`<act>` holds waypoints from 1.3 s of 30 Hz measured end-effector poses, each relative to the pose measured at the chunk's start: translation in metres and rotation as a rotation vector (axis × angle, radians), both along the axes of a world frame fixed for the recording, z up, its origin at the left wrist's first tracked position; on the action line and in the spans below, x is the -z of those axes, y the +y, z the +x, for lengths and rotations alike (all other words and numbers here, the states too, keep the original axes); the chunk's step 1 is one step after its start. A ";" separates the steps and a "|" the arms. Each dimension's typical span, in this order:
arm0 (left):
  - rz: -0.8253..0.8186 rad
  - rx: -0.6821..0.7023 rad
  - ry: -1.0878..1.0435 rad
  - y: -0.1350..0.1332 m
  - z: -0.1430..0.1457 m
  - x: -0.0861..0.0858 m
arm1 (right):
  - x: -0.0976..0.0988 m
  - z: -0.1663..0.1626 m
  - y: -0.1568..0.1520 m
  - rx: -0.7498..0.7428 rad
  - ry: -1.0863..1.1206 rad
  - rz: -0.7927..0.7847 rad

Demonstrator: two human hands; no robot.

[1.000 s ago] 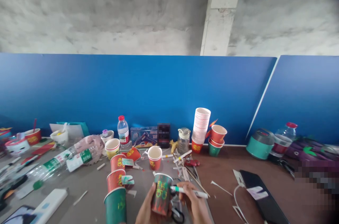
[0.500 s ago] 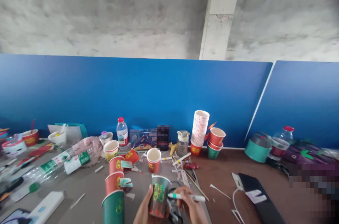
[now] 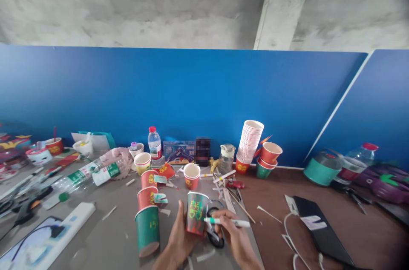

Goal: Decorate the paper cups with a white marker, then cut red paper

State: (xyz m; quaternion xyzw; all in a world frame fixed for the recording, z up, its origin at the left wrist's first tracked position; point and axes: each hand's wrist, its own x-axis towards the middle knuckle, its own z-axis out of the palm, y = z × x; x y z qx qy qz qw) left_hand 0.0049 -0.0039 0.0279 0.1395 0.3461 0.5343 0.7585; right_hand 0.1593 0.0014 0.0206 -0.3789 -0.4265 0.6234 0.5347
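While the left hand (image 3: 179, 236) clasps a paper cup (image 3: 196, 213), the right hand (image 3: 234, 234) pinches a marker (image 3: 240, 223), apparently colouring, the next stroke likely needing steadiness.

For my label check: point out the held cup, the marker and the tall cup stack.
Held cup (image 3: 196, 214), head view: side wall.
Marker (image 3: 241, 223), head view: white barrel.
Tall cup stack (image 3: 249, 144), head view: stacked rims.
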 end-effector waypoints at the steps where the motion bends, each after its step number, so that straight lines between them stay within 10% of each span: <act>1: 0.006 0.005 0.003 0.000 0.000 -0.001 | 0.000 0.000 0.000 0.010 0.010 0.001; 24: 0.069 0.135 -0.124 -0.007 -0.015 0.026 | -0.009 0.003 -0.004 -0.010 0.146 0.014; 39: 0.043 0.015 -0.018 0.000 -0.004 0.003 | -0.006 0.003 0.000 0.023 -0.050 0.095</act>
